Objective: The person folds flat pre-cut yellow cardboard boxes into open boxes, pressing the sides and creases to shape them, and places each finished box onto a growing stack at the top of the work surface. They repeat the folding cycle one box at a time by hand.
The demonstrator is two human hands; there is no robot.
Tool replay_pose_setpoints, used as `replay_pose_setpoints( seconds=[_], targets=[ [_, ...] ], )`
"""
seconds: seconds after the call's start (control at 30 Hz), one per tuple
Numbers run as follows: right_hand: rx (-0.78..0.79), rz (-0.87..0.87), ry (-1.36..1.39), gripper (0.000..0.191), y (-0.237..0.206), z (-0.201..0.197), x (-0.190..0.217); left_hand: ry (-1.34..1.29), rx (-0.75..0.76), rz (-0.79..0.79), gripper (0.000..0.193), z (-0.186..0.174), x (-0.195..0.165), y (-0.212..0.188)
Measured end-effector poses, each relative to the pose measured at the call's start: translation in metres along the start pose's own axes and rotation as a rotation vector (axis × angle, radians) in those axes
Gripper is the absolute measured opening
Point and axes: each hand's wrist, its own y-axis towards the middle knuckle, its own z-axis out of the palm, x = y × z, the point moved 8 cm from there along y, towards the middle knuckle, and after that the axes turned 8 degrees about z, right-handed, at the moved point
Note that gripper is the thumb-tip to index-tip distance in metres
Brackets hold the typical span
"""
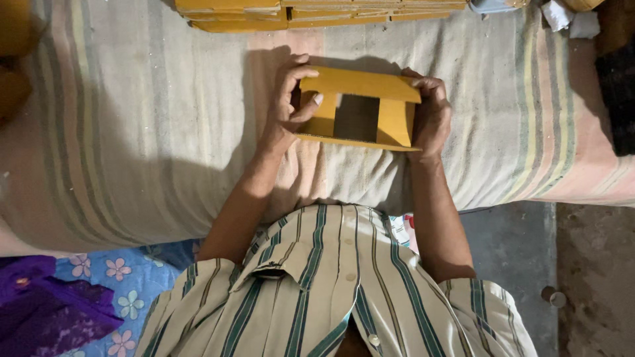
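We hold flat yellow cardboard box piece (360, 109): left hand (291, 99) pinching one end, right hand (430, 112) gripping other end. Looks light, bendy; best held by edges.

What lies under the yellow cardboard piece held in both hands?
Under the yellow cardboard piece lies the striped cloth, visible through its middle opening. The left hand and right hand grip its ends; whatever the panels cover stays hidden.

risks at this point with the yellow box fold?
1. The yellow cardboard piece is held by both the left hand and the right hand above a soft striped cloth; with no firm backing, creases may go crooked.
2. The left thumb presses a flap inward; it could buckle.
3. Deep shadow may hide misalignment.
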Motion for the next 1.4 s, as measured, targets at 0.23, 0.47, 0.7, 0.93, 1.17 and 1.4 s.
replay_pose_setpoints(
  seconds=[0.23,0.47,0.7,0.93,1.17,1.4],
  targets=[
    [-0.067,0.043,-0.082,0.058,-0.001,-0.013,-0.013,-0.102,0.105,-0.003,0.072,0.004,0.013,0.009],
    [0.095,0.025,-0.425,0.094,-0.013,0.022,0.006,-0.062,0.156,-0.12,0.115,-0.001,0.003,-0.011],
    [0.107,0.209,-0.549,0.101,-0.023,0.03,0.013,-0.166,0.196,-0.136,0.131,-0.004,0.001,-0.012],
    [0.282,0.083,-0.59,0.115,-0.026,0.034,0.021,-0.294,0.281,-0.023,0.114,-0.002,-0.011,-0.015],
    [0.167,0.06,-0.623,0.082,-0.028,0.027,0.019,-0.137,0.073,0.01,0.064,-0.009,-0.026,-0.008],
    [0.075,0.039,-0.684,0.046,-0.023,0.02,0.015,-0.086,-0.041,-0.212,0.037,-0.005,-0.026,-0.002]
  ],
)
